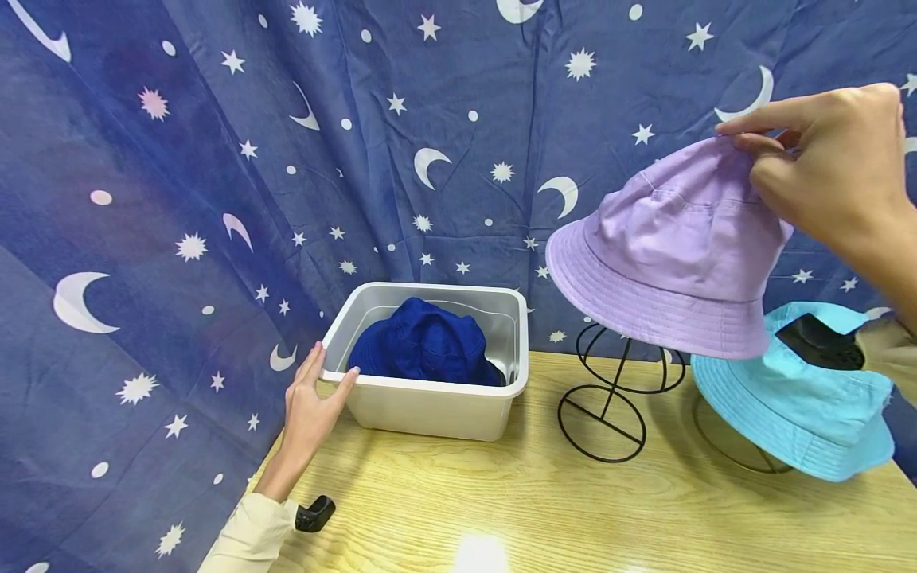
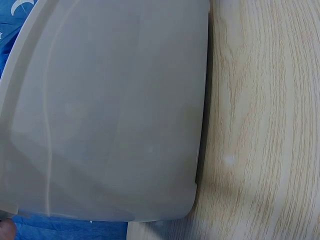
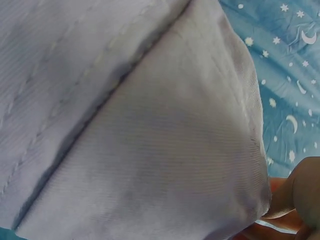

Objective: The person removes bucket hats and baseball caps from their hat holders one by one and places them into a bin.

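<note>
A lilac bucket hat (image 1: 688,247) hangs in the air on the right, brim down; my right hand (image 1: 834,159) pinches the top of its crown between thumb and fingers. In the right wrist view the hat's cloth (image 3: 165,130) fills most of the picture, with the pinching fingers (image 3: 300,195) at the lower right. Beneath the hat stands a black wire hat stand (image 1: 605,422), its upper ring partly hidden by the brim. My left hand (image 1: 313,406) touches the front left corner of a pale grey bin (image 1: 430,406), fingers and thumb spread. Inside the bin lies a dark blue bucket hat (image 1: 423,342).
On the right a light blue bucket hat (image 1: 795,398) sits on another wire stand (image 1: 745,446), partly behind my right forearm. A blue curtain (image 1: 458,207) with moons and stars hangs behind the wooden table (image 1: 573,509).
</note>
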The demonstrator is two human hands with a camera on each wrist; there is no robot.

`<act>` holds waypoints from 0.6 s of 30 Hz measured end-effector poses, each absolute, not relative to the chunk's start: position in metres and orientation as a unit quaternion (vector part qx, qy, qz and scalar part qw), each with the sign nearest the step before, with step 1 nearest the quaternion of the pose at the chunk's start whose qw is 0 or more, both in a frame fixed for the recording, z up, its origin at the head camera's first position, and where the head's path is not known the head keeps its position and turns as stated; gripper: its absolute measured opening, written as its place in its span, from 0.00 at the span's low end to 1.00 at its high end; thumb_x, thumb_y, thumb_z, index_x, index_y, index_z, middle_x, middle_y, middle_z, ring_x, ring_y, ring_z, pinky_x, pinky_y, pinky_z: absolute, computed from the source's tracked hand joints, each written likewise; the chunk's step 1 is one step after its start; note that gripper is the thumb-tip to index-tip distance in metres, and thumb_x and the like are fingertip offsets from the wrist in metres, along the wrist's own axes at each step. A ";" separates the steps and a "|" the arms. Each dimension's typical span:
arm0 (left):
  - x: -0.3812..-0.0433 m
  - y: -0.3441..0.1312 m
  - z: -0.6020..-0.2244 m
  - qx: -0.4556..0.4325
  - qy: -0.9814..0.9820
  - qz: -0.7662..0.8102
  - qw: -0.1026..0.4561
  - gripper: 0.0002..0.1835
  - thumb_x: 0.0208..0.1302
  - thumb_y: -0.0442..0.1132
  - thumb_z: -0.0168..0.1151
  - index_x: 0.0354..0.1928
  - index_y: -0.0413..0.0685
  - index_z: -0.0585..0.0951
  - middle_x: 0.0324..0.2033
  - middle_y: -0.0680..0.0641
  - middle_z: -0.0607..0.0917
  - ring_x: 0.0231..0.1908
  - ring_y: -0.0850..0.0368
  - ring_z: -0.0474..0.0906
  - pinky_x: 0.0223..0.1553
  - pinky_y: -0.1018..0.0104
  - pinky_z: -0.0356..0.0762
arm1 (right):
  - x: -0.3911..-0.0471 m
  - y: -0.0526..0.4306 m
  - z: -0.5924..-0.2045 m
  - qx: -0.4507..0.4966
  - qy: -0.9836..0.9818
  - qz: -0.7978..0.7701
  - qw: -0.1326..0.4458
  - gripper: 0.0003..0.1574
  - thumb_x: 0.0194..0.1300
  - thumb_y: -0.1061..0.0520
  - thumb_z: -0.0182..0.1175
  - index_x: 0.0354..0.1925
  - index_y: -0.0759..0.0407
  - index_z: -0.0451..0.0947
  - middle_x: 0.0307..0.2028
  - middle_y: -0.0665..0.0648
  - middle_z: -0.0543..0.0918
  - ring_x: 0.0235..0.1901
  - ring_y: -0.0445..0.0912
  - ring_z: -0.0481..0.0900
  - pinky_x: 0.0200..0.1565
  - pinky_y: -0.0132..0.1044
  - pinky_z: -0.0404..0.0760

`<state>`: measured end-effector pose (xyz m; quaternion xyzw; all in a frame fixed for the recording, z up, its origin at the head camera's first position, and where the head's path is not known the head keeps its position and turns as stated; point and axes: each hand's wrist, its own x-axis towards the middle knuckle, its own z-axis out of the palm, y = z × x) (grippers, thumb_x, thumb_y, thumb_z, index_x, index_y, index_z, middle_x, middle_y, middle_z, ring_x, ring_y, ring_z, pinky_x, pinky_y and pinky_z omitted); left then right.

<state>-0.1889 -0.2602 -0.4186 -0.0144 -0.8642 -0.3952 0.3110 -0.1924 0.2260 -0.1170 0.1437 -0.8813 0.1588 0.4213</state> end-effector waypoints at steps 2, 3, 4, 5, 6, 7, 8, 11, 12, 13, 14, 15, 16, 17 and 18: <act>-0.189 -0.260 -0.419 -0.015 -0.864 -0.395 0.312 0.40 0.54 0.47 0.71 0.63 0.29 0.68 0.65 0.40 0.67 0.66 0.44 0.59 0.66 0.51 0.56 | -0.194 0.219 -0.116 0.160 -0.874 0.163 0.429 0.17 0.57 0.66 0.53 0.40 0.63 0.85 0.29 0.72 0.82 0.20 0.18 0.55 0.27 0.22 0.57; -0.189 -0.260 -0.419 -0.015 -0.864 -0.394 0.312 0.40 0.54 0.47 0.71 0.63 0.29 0.68 0.65 0.40 0.68 0.66 0.44 0.60 0.66 0.51 0.56 | -0.194 0.216 -0.116 0.166 -0.871 0.165 0.431 0.17 0.57 0.66 0.52 0.40 0.63 0.86 0.28 0.72 0.83 0.20 0.18 0.55 0.28 0.23 0.57; -0.189 -0.260 -0.418 -0.014 -0.864 -0.394 0.313 0.40 0.54 0.47 0.71 0.63 0.29 0.68 0.65 0.40 0.68 0.66 0.44 0.60 0.66 0.51 0.56 | -0.195 0.212 -0.115 0.171 -0.869 0.168 0.433 0.17 0.57 0.66 0.53 0.39 0.62 0.86 0.27 0.71 0.83 0.19 0.19 0.56 0.27 0.24 0.57; -0.189 -0.260 -0.418 -0.014 -0.865 -0.393 0.312 0.40 0.54 0.47 0.71 0.63 0.29 0.68 0.65 0.40 0.68 0.66 0.45 0.60 0.66 0.51 0.56 | -0.196 0.208 -0.114 0.175 -0.867 0.170 0.434 0.17 0.57 0.66 0.53 0.39 0.61 0.86 0.27 0.70 0.83 0.19 0.20 0.56 0.27 0.25 0.57; -0.189 -0.260 -0.418 -0.013 -0.865 -0.394 0.312 0.40 0.54 0.47 0.71 0.63 0.29 0.68 0.65 0.40 0.68 0.66 0.45 0.59 0.66 0.51 0.56 | -0.196 0.205 -0.114 0.178 -0.865 0.173 0.436 0.17 0.57 0.66 0.53 0.39 0.60 0.86 0.27 0.69 0.83 0.18 0.21 0.56 0.26 0.25 0.57; -0.189 -0.260 -0.418 -0.013 -0.865 -0.394 0.311 0.40 0.54 0.47 0.71 0.63 0.29 0.68 0.65 0.40 0.68 0.67 0.45 0.59 0.66 0.51 0.56 | -0.197 0.201 -0.113 0.183 -0.863 0.175 0.438 0.17 0.57 0.66 0.53 0.39 0.60 0.87 0.26 0.69 0.83 0.18 0.22 0.57 0.26 0.26 0.57; -0.189 -0.260 -0.417 -0.012 -0.865 -0.394 0.310 0.40 0.54 0.47 0.71 0.63 0.29 0.68 0.65 0.40 0.67 0.67 0.45 0.59 0.66 0.51 0.56 | -0.198 0.197 -0.113 0.188 -0.859 0.179 0.441 0.17 0.57 0.66 0.53 0.38 0.60 0.87 0.25 0.68 0.83 0.17 0.22 0.57 0.25 0.28 0.57; -0.189 -0.260 -0.417 -0.013 -0.866 -0.394 0.308 0.40 0.54 0.47 0.71 0.63 0.29 0.68 0.65 0.40 0.67 0.67 0.45 0.59 0.66 0.52 0.56 | -0.201 0.186 -0.111 0.194 -0.856 0.189 0.441 0.17 0.56 0.67 0.53 0.37 0.59 0.87 0.26 0.67 0.84 0.17 0.22 0.58 0.25 0.28 0.57; -0.189 -0.260 -0.417 -0.013 -0.866 -0.394 0.309 0.40 0.54 0.47 0.71 0.63 0.29 0.68 0.65 0.40 0.67 0.66 0.45 0.59 0.66 0.52 0.57 | -0.203 0.182 -0.111 0.197 -0.854 0.193 0.441 0.17 0.56 0.67 0.53 0.36 0.58 0.88 0.25 0.67 0.84 0.16 0.21 0.58 0.25 0.27 0.57; -0.189 -0.260 -0.417 -0.013 -0.866 -0.394 0.309 0.40 0.54 0.47 0.71 0.63 0.29 0.68 0.65 0.40 0.68 0.66 0.45 0.60 0.66 0.52 0.57 | -0.204 0.179 -0.110 0.200 -0.853 0.197 0.441 0.17 0.56 0.67 0.53 0.36 0.58 0.88 0.25 0.66 0.84 0.16 0.20 0.58 0.25 0.26 0.58; -0.189 -0.260 -0.417 -0.013 -0.865 -0.393 0.310 0.40 0.54 0.47 0.71 0.63 0.29 0.68 0.65 0.40 0.68 0.66 0.45 0.60 0.66 0.52 0.57 | -0.206 0.175 -0.110 0.203 -0.853 0.198 0.439 0.17 0.55 0.67 0.54 0.36 0.58 0.88 0.26 0.66 0.84 0.16 0.20 0.58 0.28 0.26 0.59; -0.189 -0.260 -0.417 -0.013 -0.866 -0.392 0.312 0.40 0.54 0.47 0.71 0.62 0.29 0.68 0.65 0.40 0.68 0.66 0.45 0.60 0.66 0.52 0.57 | -0.207 0.171 -0.110 0.202 -0.854 0.201 0.435 0.17 0.56 0.67 0.54 0.36 0.57 0.88 0.26 0.65 0.85 0.16 0.20 0.58 0.29 0.26 0.59; -0.189 -0.260 -0.417 -0.013 -0.866 -0.390 0.313 0.40 0.54 0.47 0.71 0.62 0.29 0.69 0.65 0.40 0.68 0.66 0.45 0.60 0.66 0.53 0.57 | -0.208 0.167 -0.110 0.205 -0.854 0.203 0.433 0.17 0.56 0.67 0.54 0.36 0.57 0.88 0.26 0.64 0.85 0.15 0.20 0.58 0.29 0.25 0.59; -0.188 -0.259 -0.417 -0.012 -0.866 -0.389 0.314 0.40 0.54 0.47 0.71 0.62 0.29 0.69 0.65 0.40 0.68 0.66 0.45 0.61 0.66 0.53 0.57 | -0.210 0.163 -0.110 0.206 -0.854 0.203 0.432 0.17 0.56 0.68 0.54 0.35 0.57 0.88 0.26 0.64 0.85 0.15 0.20 0.58 0.28 0.25 0.60; -0.188 -0.259 -0.417 -0.010 -0.866 -0.388 0.314 0.39 0.54 0.47 0.71 0.62 0.29 0.69 0.65 0.41 0.68 0.66 0.45 0.61 0.66 0.53 0.57 | -0.211 0.159 -0.110 0.205 -0.857 0.203 0.427 0.17 0.56 0.67 0.54 0.36 0.56 0.88 0.26 0.63 0.85 0.15 0.21 0.59 0.28 0.26 0.60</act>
